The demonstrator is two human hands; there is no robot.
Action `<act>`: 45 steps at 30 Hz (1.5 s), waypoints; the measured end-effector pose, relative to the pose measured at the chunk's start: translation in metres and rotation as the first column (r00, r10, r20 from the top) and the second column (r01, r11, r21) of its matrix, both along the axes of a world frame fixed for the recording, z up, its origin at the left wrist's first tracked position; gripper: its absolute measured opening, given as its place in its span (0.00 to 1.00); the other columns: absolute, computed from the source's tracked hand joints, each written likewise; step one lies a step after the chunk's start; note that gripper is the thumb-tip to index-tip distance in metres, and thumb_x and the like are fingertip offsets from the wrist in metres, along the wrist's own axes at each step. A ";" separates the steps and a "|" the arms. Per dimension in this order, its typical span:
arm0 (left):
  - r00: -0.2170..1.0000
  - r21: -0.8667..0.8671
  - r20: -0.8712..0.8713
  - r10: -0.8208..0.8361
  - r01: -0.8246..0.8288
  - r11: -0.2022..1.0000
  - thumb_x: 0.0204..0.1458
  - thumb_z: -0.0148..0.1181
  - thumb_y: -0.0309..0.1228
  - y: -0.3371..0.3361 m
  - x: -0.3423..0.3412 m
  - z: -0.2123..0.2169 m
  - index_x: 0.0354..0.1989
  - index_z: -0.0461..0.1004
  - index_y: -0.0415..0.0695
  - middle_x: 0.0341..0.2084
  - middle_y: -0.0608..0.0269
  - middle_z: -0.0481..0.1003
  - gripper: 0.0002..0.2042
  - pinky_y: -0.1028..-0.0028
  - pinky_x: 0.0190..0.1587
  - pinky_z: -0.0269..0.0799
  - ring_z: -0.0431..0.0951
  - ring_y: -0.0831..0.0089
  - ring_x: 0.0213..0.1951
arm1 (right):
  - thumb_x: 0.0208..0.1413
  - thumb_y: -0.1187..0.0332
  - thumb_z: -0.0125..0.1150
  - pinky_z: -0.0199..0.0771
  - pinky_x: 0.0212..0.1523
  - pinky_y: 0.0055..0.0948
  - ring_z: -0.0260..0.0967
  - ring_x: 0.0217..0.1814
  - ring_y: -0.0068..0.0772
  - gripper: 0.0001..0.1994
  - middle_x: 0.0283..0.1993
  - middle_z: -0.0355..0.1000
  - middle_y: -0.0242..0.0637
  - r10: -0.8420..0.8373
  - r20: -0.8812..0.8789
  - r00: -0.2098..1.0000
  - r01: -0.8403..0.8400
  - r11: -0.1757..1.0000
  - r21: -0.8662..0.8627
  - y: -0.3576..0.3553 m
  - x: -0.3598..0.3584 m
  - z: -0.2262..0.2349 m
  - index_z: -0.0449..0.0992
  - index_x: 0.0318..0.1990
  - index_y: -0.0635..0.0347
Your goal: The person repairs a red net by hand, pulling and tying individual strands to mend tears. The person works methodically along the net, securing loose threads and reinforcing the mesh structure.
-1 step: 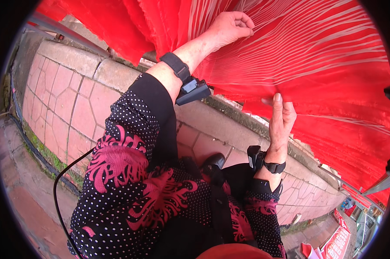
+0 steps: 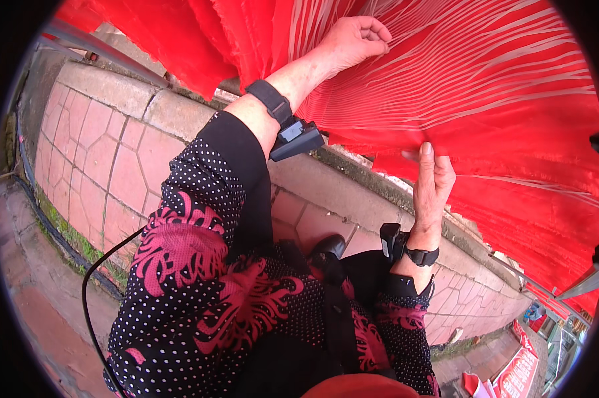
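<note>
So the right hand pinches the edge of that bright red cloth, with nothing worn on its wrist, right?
Almost: the right hand does pinch the edge of the bright red cloth, but the head view shows it wearing a black wrist strap.

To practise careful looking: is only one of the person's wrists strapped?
No, one black strap circles the left wrist, and another black strap circles the right wrist.

Delta since the last frame: next to nothing. Left hand (image 2: 356, 45) sits maybe a hair higher over the red fabric (image 2: 518, 142); thumb tip of the right hand (image 2: 435, 182) maybe a touch higher too. Both shifts too small to be sure of. Can't make out any other change.
</note>
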State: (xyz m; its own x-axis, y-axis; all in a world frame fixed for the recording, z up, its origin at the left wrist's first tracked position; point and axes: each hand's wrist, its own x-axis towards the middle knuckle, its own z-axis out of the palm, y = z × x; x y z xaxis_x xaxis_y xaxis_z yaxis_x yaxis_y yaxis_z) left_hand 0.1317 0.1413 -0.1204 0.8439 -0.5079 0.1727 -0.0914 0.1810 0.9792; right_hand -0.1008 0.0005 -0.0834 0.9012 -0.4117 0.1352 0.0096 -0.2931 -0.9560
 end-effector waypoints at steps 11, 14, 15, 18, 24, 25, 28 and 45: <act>0.999 0.041 0.032 -0.024 0.023 0.999 0.52 0.64 0.24 0.000 0.003 -0.008 0.40 0.79 0.43 0.33 0.68 0.79 0.07 0.81 0.46 0.73 0.78 0.81 0.38 | 0.66 0.65 0.55 0.68 0.41 0.21 0.72 0.37 0.18 0.10 0.33 0.76 0.31 0.007 0.006 1.000 -0.007 1.000 0.012 0.001 0.000 0.000 0.75 0.38 0.64; 1.000 0.074 0.021 -0.005 0.003 0.997 0.52 0.65 0.25 -0.003 0.004 -0.012 0.39 0.78 0.43 0.31 0.69 0.78 0.07 0.81 0.44 0.73 0.77 0.82 0.37 | 0.66 0.66 0.55 0.68 0.41 0.21 0.71 0.36 0.18 0.10 0.32 0.76 0.31 0.021 -0.010 1.000 -0.021 1.000 -0.013 -0.001 -0.002 -0.001 0.75 0.38 0.64; 1.000 0.086 0.015 0.006 -0.007 0.996 0.52 0.65 0.25 -0.004 0.005 -0.014 0.39 0.78 0.44 0.31 0.70 0.78 0.07 0.81 0.44 0.72 0.77 0.82 0.37 | 0.66 0.66 0.55 0.68 0.41 0.21 0.71 0.36 0.18 0.10 0.32 0.76 0.31 0.018 -0.010 1.000 -0.018 1.000 -0.010 -0.002 -0.002 -0.001 0.75 0.38 0.64; 0.986 0.184 0.061 0.154 -0.163 0.969 0.52 0.66 0.27 -0.007 0.006 -0.020 0.38 0.78 0.43 0.31 0.69 0.77 0.07 0.81 0.42 0.72 0.76 0.82 0.35 | 0.66 0.66 0.55 0.68 0.41 0.21 0.71 0.36 0.18 0.10 0.32 0.76 0.31 0.015 -0.006 1.000 -0.015 1.000 -0.006 -0.002 -0.002 -0.001 0.75 0.37 0.64; 0.994 0.424 0.044 0.101 -0.110 0.899 0.51 0.69 0.31 -0.004 0.004 -0.021 0.34 0.79 0.43 0.22 0.70 0.76 0.07 0.82 0.35 0.69 0.73 0.83 0.28 | 0.67 0.67 0.54 0.69 0.41 0.20 0.71 0.36 0.17 0.10 0.32 0.75 0.30 0.003 0.013 1.000 -0.003 1.000 0.017 0.000 0.001 -0.001 0.75 0.37 0.64; 0.998 0.378 0.035 0.052 -0.061 0.924 0.49 0.70 0.33 -0.004 0.003 -0.019 0.32 0.80 0.43 0.22 0.70 0.76 0.08 0.80 0.34 0.70 0.74 0.82 0.27 | 0.67 0.67 0.54 0.69 0.41 0.20 0.71 0.36 0.17 0.10 0.31 0.75 0.29 0.001 0.014 1.000 -0.002 1.000 0.030 0.000 0.000 -0.001 0.75 0.37 0.64; 0.994 0.268 0.011 -0.110 0.103 0.958 0.47 0.73 0.38 -0.004 -0.003 -0.007 0.27 0.81 0.43 0.21 0.69 0.77 0.11 0.79 0.32 0.70 0.74 0.82 0.25 | 0.67 0.67 0.54 0.69 0.40 0.20 0.71 0.36 0.17 0.10 0.31 0.74 0.28 -0.005 0.007 1.000 0.005 1.000 0.019 -0.001 -0.001 -0.002 0.75 0.36 0.64; 0.899 0.193 0.368 -0.239 0.178 0.965 0.40 0.77 0.34 0.010 -0.064 0.034 0.22 0.79 0.43 0.20 0.73 0.73 0.12 0.81 0.28 0.66 0.68 0.85 0.24 | 0.66 0.68 0.55 0.68 0.42 0.19 0.66 0.38 0.13 0.08 0.35 0.74 0.25 -0.039 0.092 0.995 0.039 0.999 0.009 0.010 0.009 -0.011 0.76 0.39 0.63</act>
State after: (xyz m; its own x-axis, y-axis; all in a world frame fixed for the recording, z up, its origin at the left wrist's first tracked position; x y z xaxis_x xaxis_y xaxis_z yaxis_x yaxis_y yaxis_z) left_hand 0.0679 0.1514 -0.0866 0.5990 -0.7104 0.3695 -0.4427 0.0908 0.8921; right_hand -0.0914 0.0104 -0.0943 0.8682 -0.4477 0.2141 0.0868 -0.2878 -0.9537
